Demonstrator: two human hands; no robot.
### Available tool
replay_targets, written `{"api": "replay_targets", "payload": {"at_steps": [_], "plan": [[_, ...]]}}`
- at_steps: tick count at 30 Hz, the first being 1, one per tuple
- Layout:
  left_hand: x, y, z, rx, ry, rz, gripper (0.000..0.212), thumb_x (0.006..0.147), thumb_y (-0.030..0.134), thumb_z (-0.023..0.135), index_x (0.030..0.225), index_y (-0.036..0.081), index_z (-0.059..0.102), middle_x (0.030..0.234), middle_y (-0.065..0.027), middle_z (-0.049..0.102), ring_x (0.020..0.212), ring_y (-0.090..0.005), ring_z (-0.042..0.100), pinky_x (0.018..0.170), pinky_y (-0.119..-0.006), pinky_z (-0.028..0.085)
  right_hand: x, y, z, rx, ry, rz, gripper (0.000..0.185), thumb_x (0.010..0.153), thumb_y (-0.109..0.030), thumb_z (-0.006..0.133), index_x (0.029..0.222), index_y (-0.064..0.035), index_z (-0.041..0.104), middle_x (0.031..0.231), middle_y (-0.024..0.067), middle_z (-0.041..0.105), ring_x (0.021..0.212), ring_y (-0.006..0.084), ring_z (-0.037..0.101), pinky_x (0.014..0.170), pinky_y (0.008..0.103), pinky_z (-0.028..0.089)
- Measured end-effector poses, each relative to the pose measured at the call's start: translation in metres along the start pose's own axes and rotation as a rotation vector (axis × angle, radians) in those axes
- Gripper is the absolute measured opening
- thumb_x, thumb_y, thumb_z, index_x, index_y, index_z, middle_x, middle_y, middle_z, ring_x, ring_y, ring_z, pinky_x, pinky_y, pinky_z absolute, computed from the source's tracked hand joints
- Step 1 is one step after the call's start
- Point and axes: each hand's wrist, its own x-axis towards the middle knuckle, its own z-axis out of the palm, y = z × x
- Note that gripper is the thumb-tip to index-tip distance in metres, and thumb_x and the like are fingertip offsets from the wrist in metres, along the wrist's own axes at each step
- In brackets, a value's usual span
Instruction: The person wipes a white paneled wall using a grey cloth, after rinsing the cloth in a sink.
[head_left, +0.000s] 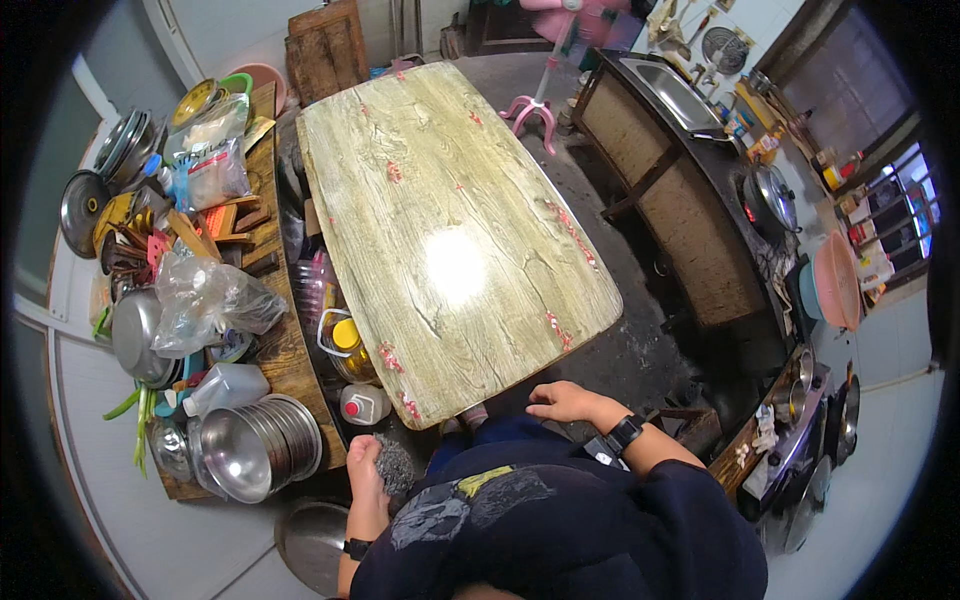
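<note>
In my left hand (365, 466) is a ball of steel wool scourer (394, 465), held low beside my shirt, near the bowls on the left-hand table. My right hand (564, 402) hangs near the front edge of the table, fingers loosely curled and apart, holding nothing that I can see. Before me stands a wood-grain table (420, 262) with rounded corners. Several red patches, such as one red mark (559, 331), dot its top, and a bright light reflects from its middle.
At left, a wooden side table (289, 349) carries stacked metal bowls (259, 450), plastic bags (214, 300) and utensils. Beneath it are an oil jug (349, 352) and a white jug (365, 405). Rightwards stand a pink fan (534, 109), a sink (671, 90) and a lidded pot (771, 199).
</note>
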Motion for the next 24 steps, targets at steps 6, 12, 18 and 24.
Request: {"api": "replay_targets", "payload": {"at_steps": [6,12,18,24], "plan": [[0.021,-0.014,0.011,-0.059,-0.075,-0.026,0.005,0.078,0.004,0.048,0.082,0.006,0.051,0.069,-0.0039,0.051,0.062,-0.0154,0.052,0.059,-0.028,0.043,-0.035,0.019,0.001,0.015,0.096,0.089,0.042,0.081,-0.040,0.055,0.103,-0.0043,0.057,0.089,0.0146,0.062,0.083,0.0260,0.059,0.073,0.0331,0.046],[0.032,-0.018,0.028,-0.029,-0.058,-0.015,0.009,0.077,0.008,0.046,0.083,0.004,0.051,0.070,-0.0062,0.052,0.062,-0.0199,0.054,0.057,-0.031,0.045,-0.046,0.027,-0.021,0.115,0.164,0.073,0.040,0.080,-0.038,0.055,0.099,-0.0031,0.058,0.089,0.0165,0.061,0.084,0.0304,0.058,0.074,0.0361,0.045],[0.041,-0.010,0.100,-0.138,0.026,-0.053,0.009,0.076,0.008,0.043,0.083,0.007,0.049,0.073,-0.0072,0.054,0.065,-0.0233,0.056,0.055,-0.037,0.047,-0.034,0.104,-0.055,0.116,0.267,-0.005,0.038,0.080,-0.039,0.054,0.098,-0.0057,0.058,0.089,0.0143,0.062,0.083,0.0276,0.059,0.072,0.0348,0.045],[0.045,-0.025,0.186,-0.103,-0.031,-0.211,0.008,0.079,0.018,0.046,0.082,0.012,0.049,0.072,-0.0056,0.055,0.064,-0.0236,0.056,0.055,-0.038,0.047,-0.042,0.183,-0.129,0.150,0.324,0.091,0.039,0.080,-0.039,0.054,0.099,-0.0049,0.059,0.088,0.0156,0.062,0.084,0.0296,0.059,0.072,0.0369,0.046]]}}
